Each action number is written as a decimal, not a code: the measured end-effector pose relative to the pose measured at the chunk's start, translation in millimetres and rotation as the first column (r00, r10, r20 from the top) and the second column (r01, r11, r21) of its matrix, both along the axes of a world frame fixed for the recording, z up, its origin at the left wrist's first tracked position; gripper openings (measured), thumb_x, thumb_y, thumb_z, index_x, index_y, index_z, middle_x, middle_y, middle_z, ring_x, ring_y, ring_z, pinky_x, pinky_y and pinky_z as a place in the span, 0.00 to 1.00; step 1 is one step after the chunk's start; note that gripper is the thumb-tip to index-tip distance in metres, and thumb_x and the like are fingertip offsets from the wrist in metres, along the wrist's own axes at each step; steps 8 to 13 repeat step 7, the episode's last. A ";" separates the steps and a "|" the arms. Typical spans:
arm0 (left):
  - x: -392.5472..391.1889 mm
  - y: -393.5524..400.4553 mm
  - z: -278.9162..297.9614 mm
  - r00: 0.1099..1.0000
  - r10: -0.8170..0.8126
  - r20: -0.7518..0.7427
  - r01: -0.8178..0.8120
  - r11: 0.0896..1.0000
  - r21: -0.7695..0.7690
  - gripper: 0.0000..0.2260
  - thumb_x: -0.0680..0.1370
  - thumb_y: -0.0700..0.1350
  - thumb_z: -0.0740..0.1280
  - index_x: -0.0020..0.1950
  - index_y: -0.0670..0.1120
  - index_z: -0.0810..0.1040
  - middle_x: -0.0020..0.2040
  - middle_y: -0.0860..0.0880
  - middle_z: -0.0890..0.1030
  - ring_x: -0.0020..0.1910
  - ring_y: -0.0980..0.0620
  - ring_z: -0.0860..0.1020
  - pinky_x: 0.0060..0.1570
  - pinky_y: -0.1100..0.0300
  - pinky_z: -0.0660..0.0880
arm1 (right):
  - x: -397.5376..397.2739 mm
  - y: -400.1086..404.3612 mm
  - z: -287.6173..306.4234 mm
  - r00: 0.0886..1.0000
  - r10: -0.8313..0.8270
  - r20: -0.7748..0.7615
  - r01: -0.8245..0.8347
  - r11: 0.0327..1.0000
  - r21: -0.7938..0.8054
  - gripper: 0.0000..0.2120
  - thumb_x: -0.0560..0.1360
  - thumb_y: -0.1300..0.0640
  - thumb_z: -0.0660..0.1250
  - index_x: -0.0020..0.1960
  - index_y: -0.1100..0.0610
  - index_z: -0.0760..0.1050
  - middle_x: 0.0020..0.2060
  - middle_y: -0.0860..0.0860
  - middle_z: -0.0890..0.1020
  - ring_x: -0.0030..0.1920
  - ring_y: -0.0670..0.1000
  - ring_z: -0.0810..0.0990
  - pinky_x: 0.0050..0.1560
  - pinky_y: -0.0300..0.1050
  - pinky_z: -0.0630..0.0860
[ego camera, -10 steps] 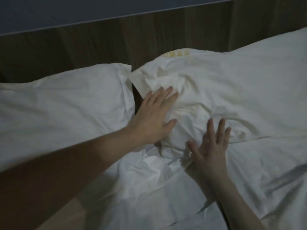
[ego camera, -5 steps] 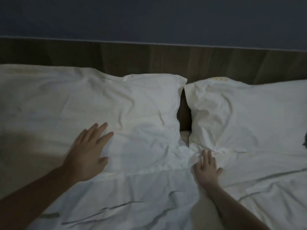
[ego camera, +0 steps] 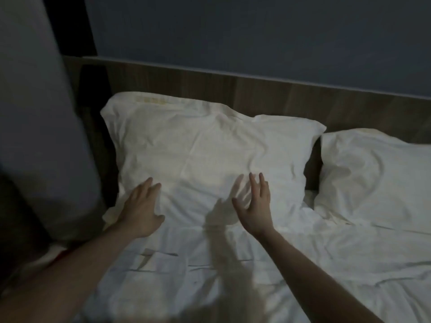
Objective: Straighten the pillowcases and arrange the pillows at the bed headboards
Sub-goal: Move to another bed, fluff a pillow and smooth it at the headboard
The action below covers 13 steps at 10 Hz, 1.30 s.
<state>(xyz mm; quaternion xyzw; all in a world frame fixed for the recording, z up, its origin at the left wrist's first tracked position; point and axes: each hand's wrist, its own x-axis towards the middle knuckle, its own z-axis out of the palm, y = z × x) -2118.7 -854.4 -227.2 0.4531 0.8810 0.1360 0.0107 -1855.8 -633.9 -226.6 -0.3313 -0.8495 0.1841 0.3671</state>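
Two white pillows lean against the dark wooden headboard (ego camera: 256, 89). The left pillow (ego camera: 205, 148) fills the middle of the view, with a yellow mark near its top left corner. The right pillow (ego camera: 377, 178) lies beside it, a narrow dark gap between them. My left hand (ego camera: 142, 208) lies flat with fingers spread on the left pillow's lower left corner. My right hand (ego camera: 254, 206) hovers open just above the pillow's lower middle, casting a shadow on it. Neither hand grips anything.
A crumpled white sheet (ego camera: 233, 271) covers the bed in front of the pillows. A pale curtain or wall panel (ego camera: 39, 113) stands at the left edge of the bed. A dark blue wall (ego camera: 256, 31) rises behind the headboard.
The view has swung left from the right pillow to the left one. Both hands left the right pillow and moved onto the left pillow's lower edge.
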 end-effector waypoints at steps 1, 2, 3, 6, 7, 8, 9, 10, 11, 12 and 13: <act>-12.6 3.6 5.7 0.963 0.157 0.219 -0.200 0.962 0.187 0.47 0.75 0.55 0.74 0.85 0.44 0.51 0.85 0.43 0.49 0.83 0.41 0.52 0.80 0.50 0.55 | -25.4 2.2 13.9 0.995 -0.056 0.082 0.061 0.996 -0.061 0.43 0.75 0.42 0.71 0.82 0.60 0.59 0.81 0.67 0.56 0.82 0.65 0.52 0.81 0.63 0.52; -32.6 5.3 1.6 0.858 0.278 0.432 -0.402 0.887 0.227 0.49 0.75 0.56 0.75 0.85 0.43 0.48 0.85 0.42 0.51 0.82 0.39 0.56 0.79 0.49 0.57 | -32.7 6.0 -0.7 0.970 -0.022 0.243 0.037 0.998 -0.058 0.46 0.76 0.40 0.71 0.83 0.61 0.55 0.82 0.66 0.53 0.84 0.62 0.45 0.82 0.60 0.44; -60.1 0.1 -10.3 0.742 0.310 0.595 -0.481 0.864 0.150 0.50 0.70 0.62 0.76 0.83 0.42 0.57 0.80 0.39 0.64 0.77 0.38 0.68 0.74 0.49 0.68 | -30.9 1.6 -8.2 0.944 0.010 0.329 0.030 0.993 -0.116 0.47 0.77 0.40 0.71 0.84 0.57 0.50 0.83 0.63 0.46 0.84 0.59 0.40 0.82 0.55 0.39; -91.4 -70.5 18.6 0.922 0.021 0.387 -0.083 0.986 0.144 0.17 0.68 0.56 0.76 0.51 0.49 0.78 0.49 0.48 0.78 0.52 0.45 0.81 0.48 0.54 0.76 | -85.5 -74.2 12.1 0.961 0.019 0.276 0.060 0.960 -0.274 0.43 0.76 0.47 0.74 0.83 0.56 0.57 0.83 0.60 0.55 0.82 0.60 0.57 0.80 0.51 0.59; -89.1 -120.1 28.0 0.933 -0.179 0.312 0.066 0.938 0.341 0.15 0.72 0.51 0.78 0.55 0.52 0.80 0.53 0.54 0.78 0.52 0.55 0.80 0.52 0.57 0.76 | -92.4 -122.5 12.5 0.980 0.071 0.184 -0.021 0.965 -0.260 0.33 0.76 0.46 0.74 0.78 0.51 0.68 0.79 0.52 0.64 0.79 0.52 0.64 0.75 0.41 0.61; -89.1 -120.1 28.0 0.933 -0.179 0.312 0.066 0.938 0.341 0.15 0.72 0.51 0.78 0.55 0.52 0.80 0.53 0.54 0.78 0.52 0.55 0.80 0.52 0.57 0.76 | -92.4 -122.5 12.5 0.980 0.071 0.184 -0.021 0.965 -0.260 0.33 0.76 0.46 0.74 0.78 0.51 0.68 0.79 0.52 0.64 0.79 0.52 0.64 0.75 0.41 0.61; -89.1 -120.1 28.0 0.933 -0.179 0.312 0.066 0.938 0.341 0.15 0.72 0.51 0.78 0.55 0.52 0.80 0.53 0.54 0.78 0.52 0.55 0.80 0.52 0.57 0.76 | -92.4 -122.5 12.5 0.980 0.071 0.184 -0.021 0.965 -0.260 0.33 0.76 0.46 0.74 0.78 0.51 0.68 0.79 0.52 0.64 0.79 0.52 0.64 0.75 0.41 0.61; -89.1 -120.1 28.0 0.933 -0.179 0.312 0.066 0.938 0.341 0.15 0.72 0.51 0.78 0.55 0.52 0.80 0.53 0.54 0.78 0.52 0.55 0.80 0.52 0.57 0.76 | -92.4 -122.5 12.5 0.980 0.071 0.184 -0.021 0.965 -0.260 0.33 0.76 0.46 0.74 0.78 0.51 0.68 0.79 0.52 0.64 0.79 0.52 0.64 0.75 0.41 0.61; -89.1 -120.1 28.0 0.933 -0.179 0.312 0.066 0.938 0.341 0.15 0.72 0.51 0.78 0.55 0.52 0.80 0.53 0.54 0.78 0.52 0.55 0.80 0.52 0.57 0.76 | -92.4 -122.5 12.5 0.980 0.071 0.184 -0.021 0.965 -0.260 0.33 0.76 0.46 0.74 0.78 0.51 0.68 0.79 0.52 0.64 0.79 0.52 0.64 0.75 0.41 0.61; -89.1 -120.1 28.0 0.933 -0.179 0.312 0.066 0.938 0.341 0.15 0.72 0.51 0.78 0.55 0.52 0.80 0.53 0.54 0.78 0.52 0.55 0.80 0.52 0.57 0.76 | -92.4 -122.5 12.5 0.980 0.071 0.184 -0.021 0.965 -0.260 0.33 0.76 0.46 0.74 0.78 0.51 0.68 0.79 0.52 0.64 0.79 0.52 0.64 0.75 0.41 0.61; -89.1 -120.1 28.0 0.933 -0.179 0.312 0.066 0.938 0.341 0.15 0.72 0.51 0.78 0.55 0.52 0.80 0.53 0.54 0.78 0.52 0.55 0.80 0.52 0.57 0.76 | -92.4 -122.5 12.5 0.980 0.071 0.184 -0.021 0.965 -0.260 0.33 0.76 0.46 0.74 0.78 0.51 0.68 0.79 0.52 0.64 0.79 0.52 0.64 0.75 0.41 0.61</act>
